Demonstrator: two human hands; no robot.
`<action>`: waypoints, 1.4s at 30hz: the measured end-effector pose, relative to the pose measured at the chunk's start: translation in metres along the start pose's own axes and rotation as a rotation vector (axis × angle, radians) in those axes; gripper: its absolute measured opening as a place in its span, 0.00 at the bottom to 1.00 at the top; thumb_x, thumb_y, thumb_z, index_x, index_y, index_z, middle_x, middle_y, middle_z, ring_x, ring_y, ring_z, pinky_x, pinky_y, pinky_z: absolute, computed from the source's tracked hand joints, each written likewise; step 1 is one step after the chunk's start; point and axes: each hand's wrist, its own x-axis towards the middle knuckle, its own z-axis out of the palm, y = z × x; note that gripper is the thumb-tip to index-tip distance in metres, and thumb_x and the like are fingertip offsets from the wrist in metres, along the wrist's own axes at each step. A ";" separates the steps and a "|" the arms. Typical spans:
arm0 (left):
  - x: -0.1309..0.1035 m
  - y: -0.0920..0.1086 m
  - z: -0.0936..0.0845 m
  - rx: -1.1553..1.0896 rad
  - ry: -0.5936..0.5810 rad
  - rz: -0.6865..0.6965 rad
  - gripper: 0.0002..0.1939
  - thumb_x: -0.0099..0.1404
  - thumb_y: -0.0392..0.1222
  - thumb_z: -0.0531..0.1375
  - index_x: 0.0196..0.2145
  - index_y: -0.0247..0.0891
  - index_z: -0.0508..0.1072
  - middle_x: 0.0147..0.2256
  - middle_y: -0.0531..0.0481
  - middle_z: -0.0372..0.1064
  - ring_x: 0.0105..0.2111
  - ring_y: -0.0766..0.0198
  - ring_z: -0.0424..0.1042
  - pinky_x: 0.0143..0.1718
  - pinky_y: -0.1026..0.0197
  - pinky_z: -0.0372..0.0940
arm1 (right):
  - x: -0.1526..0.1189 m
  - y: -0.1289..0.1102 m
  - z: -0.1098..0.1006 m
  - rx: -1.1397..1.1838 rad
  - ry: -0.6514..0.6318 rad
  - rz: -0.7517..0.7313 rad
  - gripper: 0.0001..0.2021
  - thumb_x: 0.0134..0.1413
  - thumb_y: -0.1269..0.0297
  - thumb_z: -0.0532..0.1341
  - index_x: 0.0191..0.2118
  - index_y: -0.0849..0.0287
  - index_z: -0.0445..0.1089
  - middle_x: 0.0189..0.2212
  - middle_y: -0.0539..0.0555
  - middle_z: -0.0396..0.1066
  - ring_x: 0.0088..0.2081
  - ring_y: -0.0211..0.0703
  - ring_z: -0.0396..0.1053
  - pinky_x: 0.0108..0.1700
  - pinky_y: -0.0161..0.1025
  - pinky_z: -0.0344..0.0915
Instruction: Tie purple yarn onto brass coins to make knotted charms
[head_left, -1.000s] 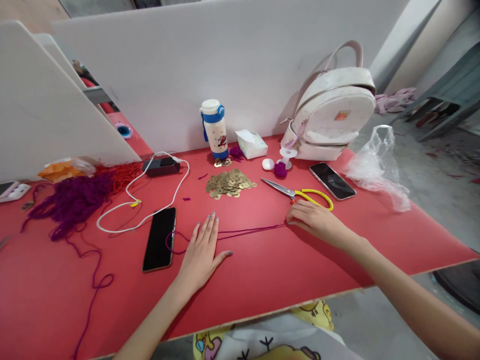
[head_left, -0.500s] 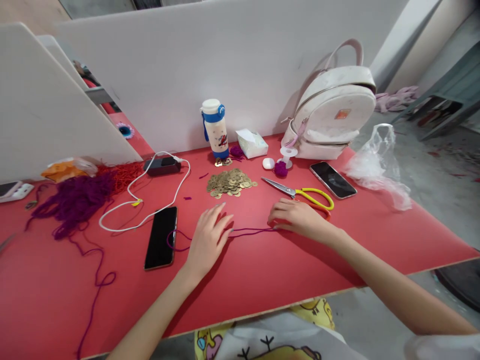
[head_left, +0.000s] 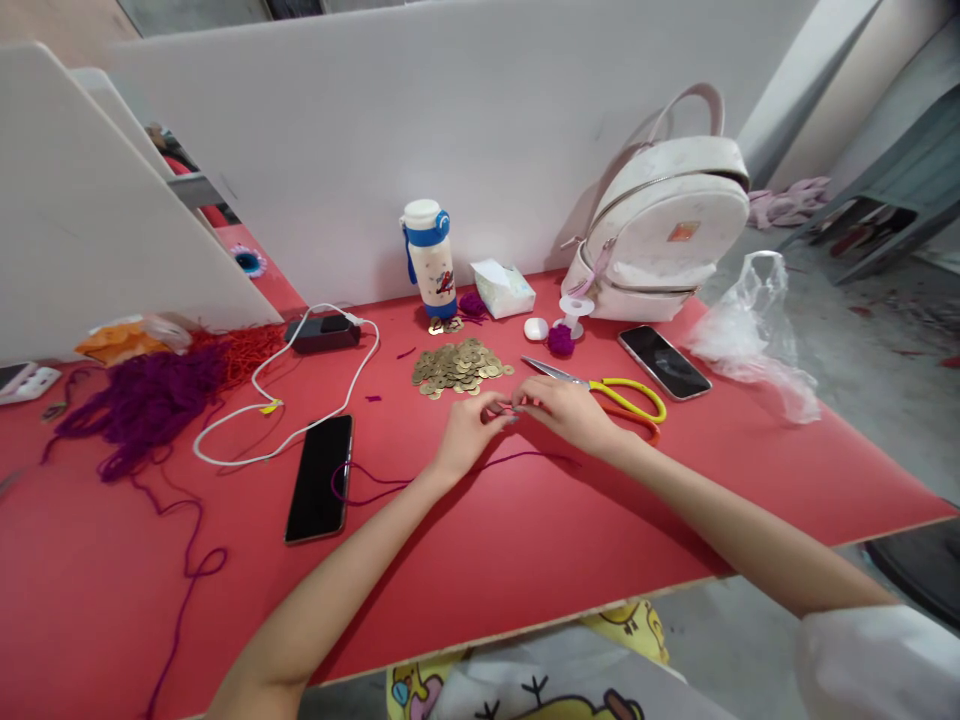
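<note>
Across a red table, with a white backpack at the back, my left hand and right hand meet, fingertips pinched closed; what they grip is too small to tell. Scissors lie just beyond my right hand. Purple yarn loops over a black phone and runs beneath my left forearm, near brass-colored discs.

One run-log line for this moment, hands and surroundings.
left hand and right hand: fingertips close together, anything held unclear | near: brass-coloured discs, scissors, purple strand | farther back: bottle, backpack
</note>
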 end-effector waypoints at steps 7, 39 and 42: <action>0.008 -0.026 -0.010 -0.273 0.159 -0.084 0.07 0.62 0.40 0.62 0.32 0.34 0.78 0.24 0.51 0.75 0.17 0.67 0.69 0.22 0.64 0.66 | 0.038 0.018 0.033 -0.003 0.114 -0.017 0.13 0.66 0.67 0.54 0.53 0.59 0.67 0.52 0.60 0.72 0.52 0.50 0.69 0.52 0.45 0.65; 0.009 -0.029 -0.017 0.236 0.125 0.014 0.16 0.69 0.38 0.54 0.24 0.38 0.73 0.25 0.53 0.73 0.27 0.64 0.69 0.33 0.63 0.58 | 0.044 0.016 0.057 0.940 0.360 0.271 0.08 0.51 0.66 0.63 0.39 0.57 0.75 0.40 0.54 0.77 0.40 0.45 0.77 0.46 0.42 0.73; 0.008 -0.029 -0.016 0.301 0.092 0.016 0.15 0.69 0.39 0.54 0.25 0.39 0.74 0.26 0.53 0.74 0.27 0.64 0.69 0.32 0.64 0.57 | 0.041 0.010 0.058 0.971 0.374 0.283 0.06 0.50 0.64 0.66 0.35 0.58 0.73 0.36 0.53 0.77 0.38 0.43 0.76 0.46 0.42 0.73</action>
